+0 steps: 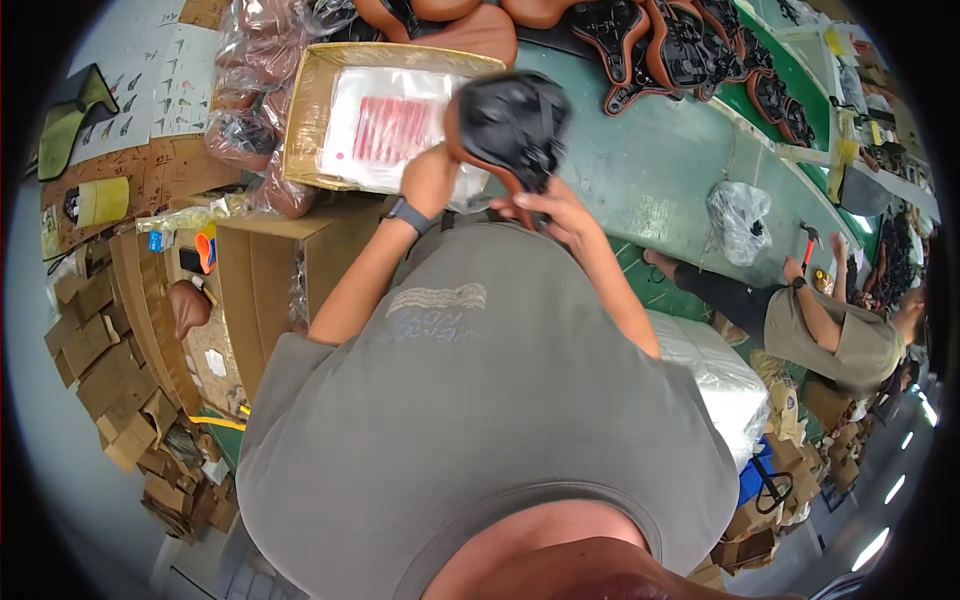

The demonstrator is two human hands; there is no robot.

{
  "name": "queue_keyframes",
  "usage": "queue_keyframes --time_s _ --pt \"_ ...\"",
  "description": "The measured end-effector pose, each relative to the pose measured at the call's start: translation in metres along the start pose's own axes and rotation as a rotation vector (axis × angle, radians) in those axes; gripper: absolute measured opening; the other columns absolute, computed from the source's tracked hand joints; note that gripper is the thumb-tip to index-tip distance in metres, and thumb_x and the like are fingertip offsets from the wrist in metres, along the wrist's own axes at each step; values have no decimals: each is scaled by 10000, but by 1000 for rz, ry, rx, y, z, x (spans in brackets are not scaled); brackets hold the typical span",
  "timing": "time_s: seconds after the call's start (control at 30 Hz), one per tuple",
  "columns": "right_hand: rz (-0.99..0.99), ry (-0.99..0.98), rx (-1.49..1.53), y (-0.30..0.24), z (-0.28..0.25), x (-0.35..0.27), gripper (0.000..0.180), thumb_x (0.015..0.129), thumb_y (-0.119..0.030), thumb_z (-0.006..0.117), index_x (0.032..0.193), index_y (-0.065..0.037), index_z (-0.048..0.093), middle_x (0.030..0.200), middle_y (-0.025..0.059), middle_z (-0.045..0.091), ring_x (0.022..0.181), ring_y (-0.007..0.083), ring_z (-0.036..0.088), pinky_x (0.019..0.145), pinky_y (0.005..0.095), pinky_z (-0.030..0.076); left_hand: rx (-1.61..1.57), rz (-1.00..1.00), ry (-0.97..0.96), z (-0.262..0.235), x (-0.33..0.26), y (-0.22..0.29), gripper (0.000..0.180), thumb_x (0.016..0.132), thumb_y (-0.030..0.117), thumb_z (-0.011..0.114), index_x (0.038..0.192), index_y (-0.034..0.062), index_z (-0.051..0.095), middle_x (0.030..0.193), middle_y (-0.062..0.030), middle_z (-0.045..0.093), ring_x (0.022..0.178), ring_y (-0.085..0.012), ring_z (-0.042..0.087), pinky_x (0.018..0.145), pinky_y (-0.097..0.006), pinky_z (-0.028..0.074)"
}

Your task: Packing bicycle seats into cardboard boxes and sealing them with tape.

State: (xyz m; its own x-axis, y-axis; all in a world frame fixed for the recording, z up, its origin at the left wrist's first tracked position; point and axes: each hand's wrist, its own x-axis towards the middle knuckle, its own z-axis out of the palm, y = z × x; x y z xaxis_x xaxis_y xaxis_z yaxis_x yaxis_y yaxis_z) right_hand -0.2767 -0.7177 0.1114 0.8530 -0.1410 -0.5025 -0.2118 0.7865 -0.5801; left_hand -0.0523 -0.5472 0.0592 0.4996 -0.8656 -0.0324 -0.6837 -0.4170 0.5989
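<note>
A brown bicycle saddle (515, 120) with a black underside is held up in front of me, its underside showing and its narrow nose pointing down toward me. My left hand (432, 178) grips the wide part at its left edge; most of those fingers are hidden behind the saddle. The nose is in my right hand (560, 208), with the fingers closed around it. Just behind my left hand, a cardboard box (300, 130) holds clear plastic bags with red printing (390, 130).
More saddles (690, 50) lie upside down along the far side of the green table (640, 160). Wrapped brown saddles (245, 130) are piled at the left. A crumpled plastic bag (740, 222) rests on the right. Beyond it, a co-worker (830, 330) holds a hammer (808, 245).
</note>
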Motion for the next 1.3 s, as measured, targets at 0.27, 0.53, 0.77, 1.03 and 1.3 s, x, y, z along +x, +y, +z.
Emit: queue_keyframes --time_s 0.27,0.53,0.77,1.03,1.3 --pt "-40 123 288 -35 24 31 534 918 -139 867 1342 11 579 1107 139 671 890 255 700 758 396 617 -2133 -608 276 -127 -31 -62 128 1093 123 631 1166 40 695 1029 -87 741 903 -187 716 771 -314 599" --pt "-506 450 -1598 -76 112 80 785 791 8 820 1514 -12 514 1225 53 730 1070 206 717 897 435 603 -591 100 423 -208 73 38 133 1045 137 708 1062 78 826 901 -40 730 787 -181 694 676 -363 545" --pt "332 -434 -83 -162 120 272 662 1037 -179 752 1583 25 438 1208 188 743 997 303 777 941 422 643 -125 544 496 -344 138 -44 145 921 105 768 1042 36 808 988 -92 749 874 -274 718 769 -389 572" --pt "-724 315 -1548 -227 74 572 1058 867 -268 825 1702 39 251 1554 325 560 1440 472 550 1229 517 431 -4 -233 1135 -323 141 -134 358 1055 56 620 1400 -28 668 1339 -205 659 1348 -378 604 1151 -469 481" --pt "-523 383 -1999 -248 120 494 829 755 -529 881 1381 -26 676 1303 248 702 1241 440 661 1064 515 532 -306 -25 -42 -6 129 -135 222 992 308 734 989 89 765 1042 -137 790 934 -381 755 813 -494 602"
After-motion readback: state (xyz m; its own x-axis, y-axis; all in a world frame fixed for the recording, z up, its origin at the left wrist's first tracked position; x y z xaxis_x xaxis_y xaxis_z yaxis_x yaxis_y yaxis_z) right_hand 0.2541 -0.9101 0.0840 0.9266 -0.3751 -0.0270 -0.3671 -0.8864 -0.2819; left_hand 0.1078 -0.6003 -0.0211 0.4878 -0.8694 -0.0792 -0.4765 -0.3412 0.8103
